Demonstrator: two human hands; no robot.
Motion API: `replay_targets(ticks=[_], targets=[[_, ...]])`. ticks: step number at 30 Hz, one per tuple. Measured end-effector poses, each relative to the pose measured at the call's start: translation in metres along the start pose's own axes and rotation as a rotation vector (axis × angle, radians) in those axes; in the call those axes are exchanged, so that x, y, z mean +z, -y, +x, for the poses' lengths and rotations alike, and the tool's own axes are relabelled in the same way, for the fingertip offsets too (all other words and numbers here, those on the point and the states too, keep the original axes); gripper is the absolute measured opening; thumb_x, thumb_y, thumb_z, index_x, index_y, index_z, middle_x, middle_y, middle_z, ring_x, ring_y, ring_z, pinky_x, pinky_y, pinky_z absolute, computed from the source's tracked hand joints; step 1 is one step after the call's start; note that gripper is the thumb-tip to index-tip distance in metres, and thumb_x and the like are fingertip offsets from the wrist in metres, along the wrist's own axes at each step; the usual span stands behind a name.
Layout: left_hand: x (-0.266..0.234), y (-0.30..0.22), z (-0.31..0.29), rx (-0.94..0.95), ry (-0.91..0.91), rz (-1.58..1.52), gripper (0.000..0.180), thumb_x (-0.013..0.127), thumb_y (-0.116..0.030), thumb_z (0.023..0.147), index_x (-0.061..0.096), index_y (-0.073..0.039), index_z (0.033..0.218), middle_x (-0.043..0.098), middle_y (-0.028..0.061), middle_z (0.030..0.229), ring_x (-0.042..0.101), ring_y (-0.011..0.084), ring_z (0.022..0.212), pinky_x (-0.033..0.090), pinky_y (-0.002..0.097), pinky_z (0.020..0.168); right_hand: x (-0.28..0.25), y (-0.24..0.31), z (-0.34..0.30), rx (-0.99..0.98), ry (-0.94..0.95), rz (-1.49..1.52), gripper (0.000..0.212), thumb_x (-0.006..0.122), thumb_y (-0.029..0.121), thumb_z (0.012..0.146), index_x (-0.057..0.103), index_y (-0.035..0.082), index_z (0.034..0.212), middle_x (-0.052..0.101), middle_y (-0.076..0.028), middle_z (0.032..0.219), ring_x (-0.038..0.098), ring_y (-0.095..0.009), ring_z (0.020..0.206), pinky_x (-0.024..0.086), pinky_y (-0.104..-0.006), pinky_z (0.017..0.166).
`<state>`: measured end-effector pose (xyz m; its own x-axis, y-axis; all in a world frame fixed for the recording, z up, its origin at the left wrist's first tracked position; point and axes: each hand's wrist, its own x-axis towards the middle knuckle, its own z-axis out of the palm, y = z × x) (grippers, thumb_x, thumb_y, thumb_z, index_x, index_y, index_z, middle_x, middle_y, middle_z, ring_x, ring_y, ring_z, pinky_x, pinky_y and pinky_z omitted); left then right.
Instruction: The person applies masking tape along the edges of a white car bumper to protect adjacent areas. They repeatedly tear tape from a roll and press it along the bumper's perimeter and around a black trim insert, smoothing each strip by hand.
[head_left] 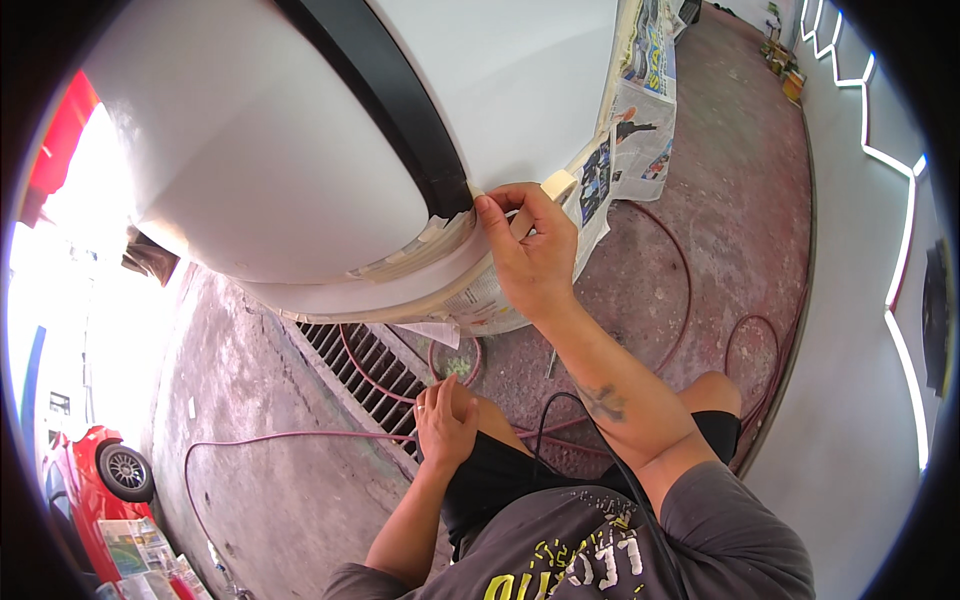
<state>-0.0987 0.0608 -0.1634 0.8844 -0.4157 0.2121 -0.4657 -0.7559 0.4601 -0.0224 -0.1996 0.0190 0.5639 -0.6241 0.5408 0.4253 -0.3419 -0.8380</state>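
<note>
— Looking from the biggest thing down: the white car body (260,150) fills the upper left, with a black trim strip (390,100) running down it from upper left to lower right. Where does the masking tape sit?

— The masking tape (440,235) follows the curved lower edge of the panel, just below where the trim ends. Its long axis sweeps from lower left up toward the right, ending at a loose tab (558,184) beside the taped newspaper (640,110).

— And the hands?

— The right hand (530,250) is right on it. Its grip is pinched shut on the tape, fingertips (487,205) touching the panel at the foot of the trim. So the laid tape runs away to the left and down from the grip; the free end lies up and to the right.

— The left hand (445,420)?

— Well apart, resting loosely curled on the knee, holding nothing. Below, a red hose (300,437) loops across the floor by the drain grate (370,370).
</note>
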Motion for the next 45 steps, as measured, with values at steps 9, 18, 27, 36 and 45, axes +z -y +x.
replay_targets(ticks=[9, 18, 27, 36, 45], targets=[[-0.002, 0.0, -0.001, -0.01, 0.007, 0.001, 0.062, 0.082, -0.024, 0.092, 0.064, -0.006, 0.148, 0.067, 0.0207, 0.136, 0.059, 0.041, 0.134, 0.044, 0.0532, 0.117, 0.002, 0.0, -0.002, -0.041, -0.01, -0.003, 0.015, 0.082, 0.02, 0.101, 0.08, 0.005, 0.106, 0.082, -0.009, 0.096, 0.074, -0.026, 0.087, 0.057, -0.0385, 0.081], [-0.004, 0.001, -0.002, -0.005, -0.002, 0.006, 0.061, 0.083, -0.023, 0.092, 0.064, -0.006, 0.147, 0.068, 0.0202, 0.133, 0.06, 0.0409, 0.132, 0.045, 0.0529, 0.115, 0.005, -0.004, -0.004, -0.147, 0.002, -0.062, 0.014, 0.083, 0.013, 0.101, 0.079, 0.003, 0.109, 0.079, -0.008, 0.096, 0.074, -0.017, 0.087, 0.056, -0.0301, 0.081], [0.0, 0.0, -0.001, 0.011, -0.005, -0.004, 0.059, 0.082, -0.023, 0.092, 0.065, -0.006, 0.146, 0.068, 0.0206, 0.134, 0.06, 0.0413, 0.132, 0.046, 0.0525, 0.115, 0.006, 0.002, -0.012, -0.124, -0.017, -0.04, 0.018, 0.086, 0.019, 0.096, 0.083, 0.007, 0.108, 0.073, -0.011, 0.097, 0.069, -0.029, 0.092, 0.055, -0.0392, 0.081], [-0.005, -0.001, 0.007, 0.308, -0.281, -0.037, 0.056, 0.088, -0.019, 0.087, 0.069, -0.007, 0.139, 0.069, 0.0181, 0.134, 0.061, 0.0419, 0.13, 0.048, 0.0537, 0.113, -0.09, -0.027, -0.055, -0.069, 0.193, -0.111, 0.019, 0.082, 0.013, 0.099, 0.083, 0.004, 0.116, 0.076, -0.01, 0.107, 0.071, -0.019, 0.093, 0.057, -0.0329, 0.084], [-0.132, -0.161, 0.172, 0.317, -0.994, 0.334, 0.105, 0.096, -0.045, 0.084, 0.042, -0.013, 0.167, 0.011, 0.0303, 0.176, 0.003, 0.0569, 0.164, 0.011, 0.0773, 0.126, -0.206, -0.149, -0.121, 0.43, 0.2, -0.373, 0.034, 0.078, 0.017, 0.1, 0.077, 0.004, 0.131, 0.08, -0.015, 0.113, 0.073, -0.025, 0.097, 0.057, -0.0396, 0.091]])
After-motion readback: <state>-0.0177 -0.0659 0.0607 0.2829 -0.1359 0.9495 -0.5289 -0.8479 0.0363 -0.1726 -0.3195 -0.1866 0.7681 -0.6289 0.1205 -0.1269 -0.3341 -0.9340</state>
